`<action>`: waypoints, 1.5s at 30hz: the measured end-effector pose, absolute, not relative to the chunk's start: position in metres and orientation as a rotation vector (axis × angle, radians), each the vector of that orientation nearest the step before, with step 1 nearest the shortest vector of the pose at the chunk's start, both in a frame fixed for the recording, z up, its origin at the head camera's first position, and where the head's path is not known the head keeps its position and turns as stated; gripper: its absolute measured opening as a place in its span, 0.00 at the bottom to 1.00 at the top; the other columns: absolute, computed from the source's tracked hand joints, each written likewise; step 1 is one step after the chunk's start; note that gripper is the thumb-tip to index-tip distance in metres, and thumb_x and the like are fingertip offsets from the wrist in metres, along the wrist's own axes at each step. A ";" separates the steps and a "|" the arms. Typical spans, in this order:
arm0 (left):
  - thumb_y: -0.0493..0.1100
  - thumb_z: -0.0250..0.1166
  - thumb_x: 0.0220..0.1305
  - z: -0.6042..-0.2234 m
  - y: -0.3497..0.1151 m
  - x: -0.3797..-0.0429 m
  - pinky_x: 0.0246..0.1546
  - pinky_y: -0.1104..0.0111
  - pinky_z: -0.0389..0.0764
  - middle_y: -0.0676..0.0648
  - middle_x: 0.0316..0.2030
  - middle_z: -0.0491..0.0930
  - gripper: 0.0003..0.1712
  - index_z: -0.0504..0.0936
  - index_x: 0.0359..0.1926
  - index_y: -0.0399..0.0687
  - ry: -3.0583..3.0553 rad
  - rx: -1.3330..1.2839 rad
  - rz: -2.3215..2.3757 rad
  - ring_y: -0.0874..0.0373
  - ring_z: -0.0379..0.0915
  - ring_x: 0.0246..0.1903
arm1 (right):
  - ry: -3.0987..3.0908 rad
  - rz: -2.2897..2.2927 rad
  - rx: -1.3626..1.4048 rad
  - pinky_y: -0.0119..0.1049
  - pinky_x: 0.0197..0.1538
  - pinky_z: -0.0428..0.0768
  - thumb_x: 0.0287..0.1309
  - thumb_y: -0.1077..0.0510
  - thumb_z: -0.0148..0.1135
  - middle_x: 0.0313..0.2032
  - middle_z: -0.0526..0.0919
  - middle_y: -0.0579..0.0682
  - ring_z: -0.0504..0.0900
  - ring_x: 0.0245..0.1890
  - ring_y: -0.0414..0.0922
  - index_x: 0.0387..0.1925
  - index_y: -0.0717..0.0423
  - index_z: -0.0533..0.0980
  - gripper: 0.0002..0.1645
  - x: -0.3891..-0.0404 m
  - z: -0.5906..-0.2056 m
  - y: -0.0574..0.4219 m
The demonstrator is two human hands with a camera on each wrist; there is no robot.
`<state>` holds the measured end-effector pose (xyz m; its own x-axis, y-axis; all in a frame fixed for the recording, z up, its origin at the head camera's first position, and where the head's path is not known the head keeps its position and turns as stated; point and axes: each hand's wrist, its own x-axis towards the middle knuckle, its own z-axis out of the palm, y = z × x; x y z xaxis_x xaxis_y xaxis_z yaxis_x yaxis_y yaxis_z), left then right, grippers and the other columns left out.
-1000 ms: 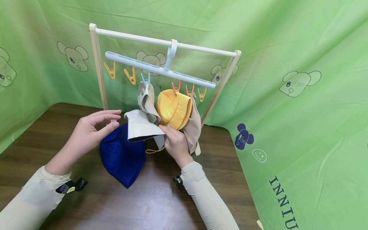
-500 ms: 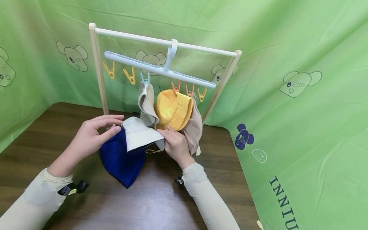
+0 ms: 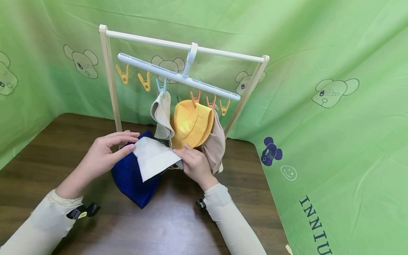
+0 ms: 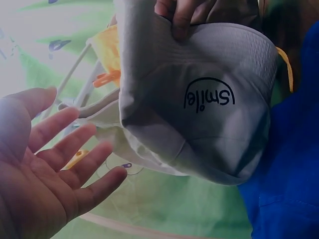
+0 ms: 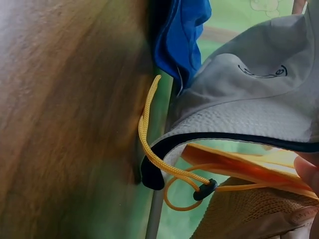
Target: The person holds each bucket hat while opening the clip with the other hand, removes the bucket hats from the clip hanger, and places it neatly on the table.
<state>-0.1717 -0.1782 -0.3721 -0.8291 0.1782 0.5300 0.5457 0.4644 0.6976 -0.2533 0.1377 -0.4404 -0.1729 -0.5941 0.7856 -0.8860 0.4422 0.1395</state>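
Note:
My right hand (image 3: 197,164) pinches the brim of a pale grey bucket hat (image 3: 154,156), which tilts in front of the rack. "Smile" lettering (image 4: 208,97) shows on its crown in the left wrist view. My left hand (image 3: 106,152) has its fingers extended at the hat's left side; the left wrist view shows an empty palm and a gap to the hat. Behind lies a blue hat (image 3: 134,186) on the table. A beige-grey hat (image 3: 162,115) hangs from a blue clip (image 3: 161,88), beside a yellow bucket hat (image 3: 188,124) under an orange clip (image 3: 195,97).
A wooden rack (image 3: 111,85) bears a light-blue hanger (image 3: 210,87). Yellow clips (image 3: 144,82) hang at its left, another yellow clip (image 3: 224,107) at its right. A pinkish-beige hat (image 3: 216,141) hangs behind the yellow one. A yellow cord (image 5: 144,134) dangles below the brim. Green fabric (image 3: 318,141) surrounds the table.
The pale grey hat has tilted further, its left side sinking lower and more of its outer surface facing up. My left hand has shifted slightly right and down; my right hand keeps its pinch.

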 end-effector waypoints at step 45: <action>0.40 0.70 0.68 -0.383 -0.183 -0.176 0.58 0.85 0.68 0.55 0.57 0.84 0.14 0.88 0.52 0.59 -2.377 -0.704 -1.305 0.74 0.71 0.63 | -2.023 0.391 1.436 0.42 0.58 0.83 0.59 0.73 0.63 0.46 0.90 0.47 0.88 0.49 0.42 0.50 0.55 0.85 0.20 -0.234 -0.461 0.157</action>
<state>-0.1759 -0.1831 -0.3827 -0.8202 0.2589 0.5102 0.5694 0.4561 0.6839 -0.2337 0.1567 -0.4611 -0.2169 -0.7408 0.6357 -0.9244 0.3651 0.1100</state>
